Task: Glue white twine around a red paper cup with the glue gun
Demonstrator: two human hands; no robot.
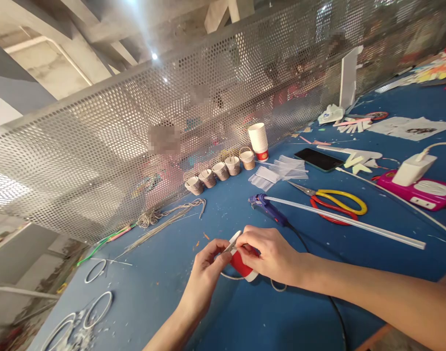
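Observation:
Between my hands is a small red and white paper cup, tilted low over the blue table. My left hand pinches its white rim from the left, thumb toward me. From the right, my right hand has its fingertips closed at the same rim, partly covering the cup. A thin pale cord trails below the cup and shows again under my right wrist. How the cord meets the cup is hidden by my fingers. Just beyond my right hand lies a blue glue gun with a long clear glue stick in it.
Along the perforated metal screen stand several small wrapped cups and a paper cup stack. Scissors with red and yellow handles, white strips, a phone and a pink power strip lie right. Cords lie left.

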